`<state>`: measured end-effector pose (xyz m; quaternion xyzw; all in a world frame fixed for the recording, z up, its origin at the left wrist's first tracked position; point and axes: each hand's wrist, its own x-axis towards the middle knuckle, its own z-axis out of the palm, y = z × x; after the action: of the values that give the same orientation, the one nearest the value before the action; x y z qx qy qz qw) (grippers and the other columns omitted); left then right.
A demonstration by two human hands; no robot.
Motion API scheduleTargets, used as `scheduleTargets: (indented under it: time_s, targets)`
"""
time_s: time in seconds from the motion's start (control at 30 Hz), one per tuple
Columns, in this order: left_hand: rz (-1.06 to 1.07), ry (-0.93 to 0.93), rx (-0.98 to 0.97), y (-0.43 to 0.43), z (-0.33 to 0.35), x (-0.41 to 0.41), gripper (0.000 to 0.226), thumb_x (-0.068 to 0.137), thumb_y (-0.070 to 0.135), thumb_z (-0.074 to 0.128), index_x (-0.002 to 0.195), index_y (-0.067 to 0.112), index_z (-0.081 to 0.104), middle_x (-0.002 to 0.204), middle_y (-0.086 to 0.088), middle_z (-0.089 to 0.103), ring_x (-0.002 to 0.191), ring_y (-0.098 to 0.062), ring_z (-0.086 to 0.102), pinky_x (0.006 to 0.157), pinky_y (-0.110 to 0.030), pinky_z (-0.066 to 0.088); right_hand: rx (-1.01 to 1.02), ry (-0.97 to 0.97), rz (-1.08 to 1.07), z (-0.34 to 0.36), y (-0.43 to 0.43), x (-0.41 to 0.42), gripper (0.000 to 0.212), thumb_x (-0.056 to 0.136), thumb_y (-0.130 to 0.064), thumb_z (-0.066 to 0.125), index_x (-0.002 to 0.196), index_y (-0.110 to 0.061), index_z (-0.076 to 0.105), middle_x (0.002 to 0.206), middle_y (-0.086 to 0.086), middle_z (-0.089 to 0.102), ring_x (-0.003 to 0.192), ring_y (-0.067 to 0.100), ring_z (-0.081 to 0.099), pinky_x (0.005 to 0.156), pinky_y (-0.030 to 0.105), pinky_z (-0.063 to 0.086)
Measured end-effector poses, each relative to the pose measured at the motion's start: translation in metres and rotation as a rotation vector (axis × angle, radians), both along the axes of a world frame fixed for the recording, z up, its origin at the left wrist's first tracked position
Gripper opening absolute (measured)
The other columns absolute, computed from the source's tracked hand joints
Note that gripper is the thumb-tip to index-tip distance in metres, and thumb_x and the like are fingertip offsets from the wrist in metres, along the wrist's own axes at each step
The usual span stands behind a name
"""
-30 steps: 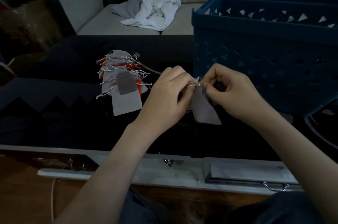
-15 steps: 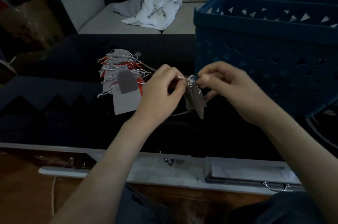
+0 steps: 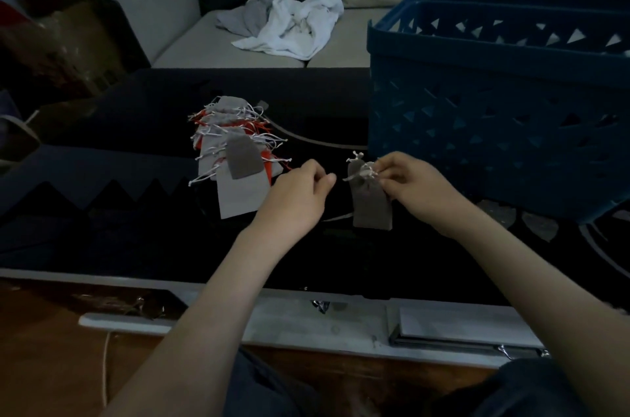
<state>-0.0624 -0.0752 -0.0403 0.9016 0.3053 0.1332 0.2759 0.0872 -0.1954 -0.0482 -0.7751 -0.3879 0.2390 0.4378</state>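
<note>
The pouch [image 3: 371, 205] is pinched at the neck by the right hand [image 3: 414, 186], its string [image 3: 343, 179] by the left hand [image 3: 300, 193]. Cinching is judged nearly done; a pile [image 3: 235, 150] is finished.

The right hand [image 3: 414, 188] covers one side of the gathered neck of the grey drawstring pouch [image 3: 371, 208]. Whether the left hand [image 3: 300, 191] pinches the thin cord [image 3: 345, 179] is too small to tell. The blue basket [image 3: 494, 130] runs off the right edge, its inside hidden. The pile of pouches [image 3: 243, 157] buries its lower ones.
</note>
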Motion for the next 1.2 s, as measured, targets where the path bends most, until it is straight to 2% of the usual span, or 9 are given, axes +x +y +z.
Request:
scheduleTargets:
  time_s: [0.13, 0.3, 0.43, 0.5, 0.6, 0.7, 0.9, 1.1, 1.2]
  targets:
    - [0.066, 0.075, 0.093, 0.012, -0.01, -0.001, 0.031, 0.099, 0.031, 0.046, 0.125, 0.015, 0.052, 0.117, -0.009, 0.055, 0.105, -0.023, 0.054, 0.081, -0.03, 0.044, -0.037, -0.366, -0.076, -0.013, 0.009, 0.007, 0.025, 0.088, 0.004, 0.046, 0.108, -0.009, 0.052, 0.095, 0.001, 0.054, 0.094, 0.021, 0.055, 0.073, 0.018, 0.035]
    - [0.172, 0.116, 0.259, 0.027, -0.013, -0.002, 0.036, 0.099, 0.021, 0.043, 0.135, 0.018, 0.047, 0.132, -0.014, 0.045, 0.121, -0.03, 0.037, 0.098, -0.038, 0.036, 0.119, -0.445, -0.016, -0.007, 0.017, -0.002, 0.023, 0.09, -0.004, 0.05, 0.109, -0.016, 0.049, 0.089, -0.003, 0.052, 0.086, 0.015, 0.048, 0.074, 0.023, 0.035]
    - [0.308, 0.322, 0.349, 0.04, -0.011, 0.002, 0.052, 0.094, 0.008, 0.041, 0.143, 0.021, 0.033, 0.149, -0.022, 0.028, 0.142, -0.04, 0.014, 0.116, -0.052, 0.007, -0.068, -0.492, 0.194, -0.021, 0.024, -0.009, 0.032, 0.088, -0.006, 0.057, 0.118, -0.015, 0.046, 0.107, 0.001, 0.048, 0.097, 0.012, 0.04, 0.087, 0.023, 0.034]
    - [0.32, 0.365, 0.349, 0.048, -0.011, 0.002, 0.054, 0.091, 0.005, 0.043, 0.143, 0.015, 0.029, 0.148, -0.024, 0.03, 0.142, -0.04, 0.017, 0.117, -0.053, 0.007, -0.086, -0.534, 0.201, -0.026, 0.027, -0.009, 0.035, 0.089, -0.002, 0.055, 0.122, -0.011, 0.046, 0.116, 0.003, 0.046, 0.101, 0.012, 0.036, 0.09, 0.021, 0.031]
    - [0.292, 0.359, 0.384, 0.061, -0.017, -0.001, 0.048, 0.092, 0.005, 0.045, 0.138, 0.008, 0.034, 0.133, -0.019, 0.05, 0.124, -0.035, 0.045, 0.109, -0.045, 0.03, -0.078, -0.532, 0.21, -0.027, 0.032, -0.008, 0.038, 0.09, 0.0, 0.052, 0.126, -0.011, 0.045, 0.126, 0.004, 0.043, 0.107, 0.008, 0.03, 0.093, 0.017, 0.027]
    - [0.265, 0.318, 0.426, 0.073, -0.023, -0.005, 0.046, 0.088, 0.007, 0.053, 0.133, 0.006, 0.041, 0.127, -0.016, 0.052, 0.117, -0.033, 0.048, 0.101, -0.041, 0.039, -0.099, -0.54, 0.239, -0.027, 0.037, -0.009, 0.044, 0.091, 0.001, 0.05, 0.132, -0.012, 0.042, 0.137, 0.003, 0.038, 0.121, 0.011, 0.028, 0.095, 0.011, 0.018]
    - [0.247, 0.238, 0.443, 0.086, -0.03, -0.007, 0.025, 0.095, 0.024, 0.053, 0.108, 0.002, 0.059, 0.11, -0.016, 0.06, 0.105, -0.032, 0.053, 0.086, -0.037, 0.04, -0.105, -0.611, 0.261, -0.026, 0.043, -0.014, 0.045, 0.092, -0.005, 0.051, 0.134, -0.018, 0.042, 0.138, -0.002, 0.043, 0.128, 0.013, 0.028, 0.105, 0.025, 0.023]
    - [0.293, 0.246, 0.459, 0.082, -0.031, -0.004, 0.031, 0.085, 0.003, 0.055, 0.115, -0.001, 0.052, 0.116, -0.019, 0.057, 0.107, -0.033, 0.054, 0.091, -0.04, 0.045, -0.047, -0.629, 0.178, -0.019, 0.04, -0.017, 0.034, 0.094, -0.019, 0.051, 0.128, -0.021, 0.048, 0.131, -0.005, 0.047, 0.123, 0.012, 0.031, 0.095, 0.024, 0.019]
    - [0.318, 0.216, 0.439, 0.083, -0.032, -0.003, 0.029, 0.091, 0.011, 0.054, 0.117, -0.001, 0.052, 0.12, -0.019, 0.054, 0.112, -0.032, 0.051, 0.093, -0.039, 0.043, -0.03, -0.599, 0.18, -0.017, 0.038, -0.019, 0.032, 0.094, -0.022, 0.053, 0.126, -0.021, 0.049, 0.128, -0.007, 0.048, 0.119, 0.009, 0.032, 0.094, 0.023, 0.02]
